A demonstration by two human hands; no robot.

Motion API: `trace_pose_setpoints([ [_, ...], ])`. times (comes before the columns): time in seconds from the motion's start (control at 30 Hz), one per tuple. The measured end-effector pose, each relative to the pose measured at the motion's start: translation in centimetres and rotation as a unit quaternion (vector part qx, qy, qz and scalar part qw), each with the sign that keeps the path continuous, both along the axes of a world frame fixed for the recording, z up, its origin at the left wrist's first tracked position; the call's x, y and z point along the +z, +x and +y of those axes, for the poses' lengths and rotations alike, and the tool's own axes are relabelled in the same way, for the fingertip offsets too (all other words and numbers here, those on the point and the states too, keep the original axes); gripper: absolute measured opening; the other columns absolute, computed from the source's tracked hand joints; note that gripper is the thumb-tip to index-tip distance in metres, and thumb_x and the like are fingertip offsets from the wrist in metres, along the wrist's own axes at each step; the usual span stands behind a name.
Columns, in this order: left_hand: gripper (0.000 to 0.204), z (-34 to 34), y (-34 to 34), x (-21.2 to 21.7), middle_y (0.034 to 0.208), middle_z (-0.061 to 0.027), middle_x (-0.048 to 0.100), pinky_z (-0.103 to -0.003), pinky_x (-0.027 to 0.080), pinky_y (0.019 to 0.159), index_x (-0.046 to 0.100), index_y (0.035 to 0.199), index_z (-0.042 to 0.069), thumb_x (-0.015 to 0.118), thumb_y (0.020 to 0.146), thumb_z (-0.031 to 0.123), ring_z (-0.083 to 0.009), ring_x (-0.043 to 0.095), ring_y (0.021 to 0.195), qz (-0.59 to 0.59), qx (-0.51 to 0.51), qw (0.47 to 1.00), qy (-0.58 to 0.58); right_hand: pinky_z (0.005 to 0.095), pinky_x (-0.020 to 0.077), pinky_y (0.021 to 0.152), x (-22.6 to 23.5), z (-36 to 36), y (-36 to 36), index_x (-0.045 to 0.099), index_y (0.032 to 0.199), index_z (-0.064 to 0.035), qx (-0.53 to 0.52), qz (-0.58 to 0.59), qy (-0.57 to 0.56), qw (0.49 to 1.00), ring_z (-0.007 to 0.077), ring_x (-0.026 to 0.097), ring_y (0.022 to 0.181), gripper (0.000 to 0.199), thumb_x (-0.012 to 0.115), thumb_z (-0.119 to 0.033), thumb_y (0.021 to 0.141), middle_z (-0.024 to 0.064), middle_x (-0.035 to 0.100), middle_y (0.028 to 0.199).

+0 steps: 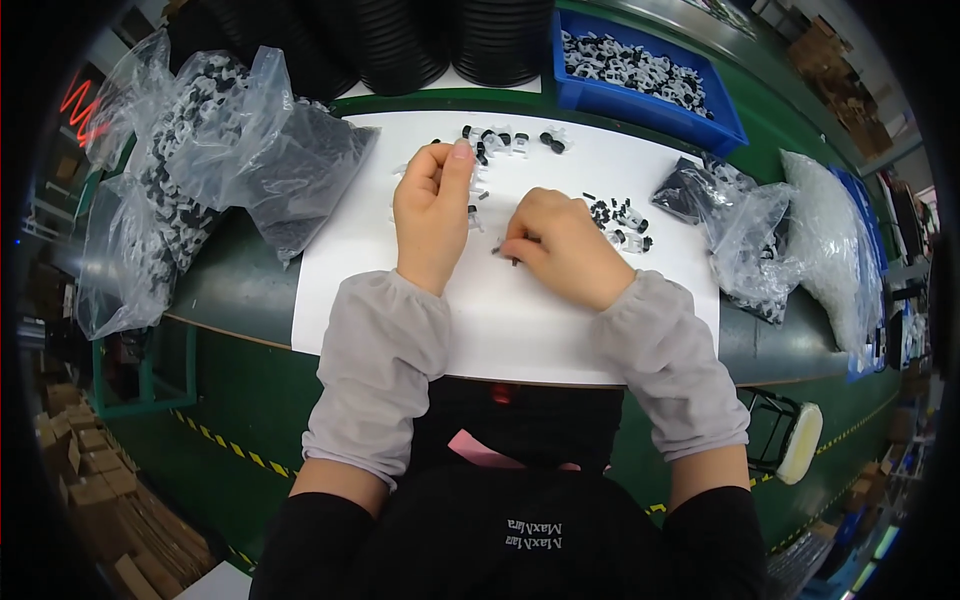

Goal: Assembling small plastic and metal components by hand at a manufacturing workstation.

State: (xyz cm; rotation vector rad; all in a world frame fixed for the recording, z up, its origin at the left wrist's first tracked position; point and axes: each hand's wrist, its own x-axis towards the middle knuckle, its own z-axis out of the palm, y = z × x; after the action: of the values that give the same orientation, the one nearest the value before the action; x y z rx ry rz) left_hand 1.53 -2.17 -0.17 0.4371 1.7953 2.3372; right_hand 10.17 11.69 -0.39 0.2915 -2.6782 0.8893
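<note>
Over the white sheet [500, 330], my left hand [432, 215] is raised with its fingers curled in and the thumb upright. Whatever it holds is hidden behind the fingers. Lower and to the right, my right hand [570, 245] pinches down close to the sheet, beside a small dark pin [515, 262]. What lies between its fingertips is too small to make out. Several clear and black plastic parts [500, 142] lie beyond my left hand. To the right of my right hand is a loose group of small black pieces [603, 212], with more clear-and-black parts [630, 240] next to it.
A blue bin [650, 95] full of black and white parts stands at the back right. Clear bags of parts [205, 150] crowd the left side, and more bags [750, 225] sit on the right. Black ribbed round stacks [400, 45] stand behind the sheet.
</note>
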Motion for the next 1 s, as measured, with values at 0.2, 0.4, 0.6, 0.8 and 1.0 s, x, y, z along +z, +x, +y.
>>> trace_pose_setpoints([
  [0.2,0.025,0.4,0.4,-0.1,0.076,0.0028,0.056,-0.017,0.038,0.058,0.060,0.095,0.002,0.057,0.093,0.026,-0.0019,0.046,0.066,0.055,-0.054,0.991,-0.113,0.0280,0.0459,0.062,0.4,1.6,0.7,0.064,0.083,-0.0002,-0.078,-0.060,-0.082,0.992,0.0190,0.057,0.065,0.007,0.066,-0.005,0.077,0.0092,0.063,0.080],
  [0.4,0.028,0.0,0.3,0.2,0.087,-0.0053,0.062,-0.021,0.047,0.065,0.060,0.102,0.000,0.055,0.094,0.026,-0.0078,0.056,0.072,-0.062,-0.161,0.981,-0.086,0.0259,0.0469,0.066,0.9,1.7,1.0,0.065,0.090,0.0003,-0.125,0.010,-0.160,0.979,0.0170,0.059,0.072,0.013,0.065,-0.002,0.077,0.0087,0.064,0.084],
  [0.6,0.029,0.3,0.9,0.4,0.087,-0.0060,0.061,-0.022,0.049,0.067,0.058,0.104,0.000,0.056,0.094,0.027,-0.0093,0.058,0.075,-0.166,-0.235,0.956,-0.058,0.0267,0.0469,0.067,1.8,1.0,1.2,0.064,0.088,-0.0011,-0.143,0.156,-0.164,0.963,0.0176,0.059,0.075,0.016,0.067,0.002,0.074,0.0080,0.066,0.089],
  [0.8,0.026,0.3,1.0,0.0,0.088,-0.0048,0.060,-0.023,0.049,0.067,0.056,0.104,0.003,0.054,0.095,0.028,-0.0098,0.058,0.074,-0.215,-0.304,0.928,0.018,0.0288,0.0466,0.065,1.6,0.7,1.0,0.065,0.086,-0.0034,-0.105,0.259,-0.039,0.959,0.0215,0.060,0.074,0.020,0.068,0.007,0.070,0.0072,0.066,0.082],
  [1.0,0.025,0.5,1.1,-0.1,0.090,-0.0038,0.060,-0.023,0.049,0.071,0.055,0.104,0.003,0.048,0.097,0.026,-0.0098,0.057,0.078,-0.232,-0.331,0.911,0.081,0.0299,0.0462,0.063,1.9,0.5,1.2,0.066,0.087,-0.0027,-0.115,0.312,-0.010,0.943,0.0222,0.059,0.072,0.026,0.069,0.010,0.065,0.0059,0.065,0.079],
])
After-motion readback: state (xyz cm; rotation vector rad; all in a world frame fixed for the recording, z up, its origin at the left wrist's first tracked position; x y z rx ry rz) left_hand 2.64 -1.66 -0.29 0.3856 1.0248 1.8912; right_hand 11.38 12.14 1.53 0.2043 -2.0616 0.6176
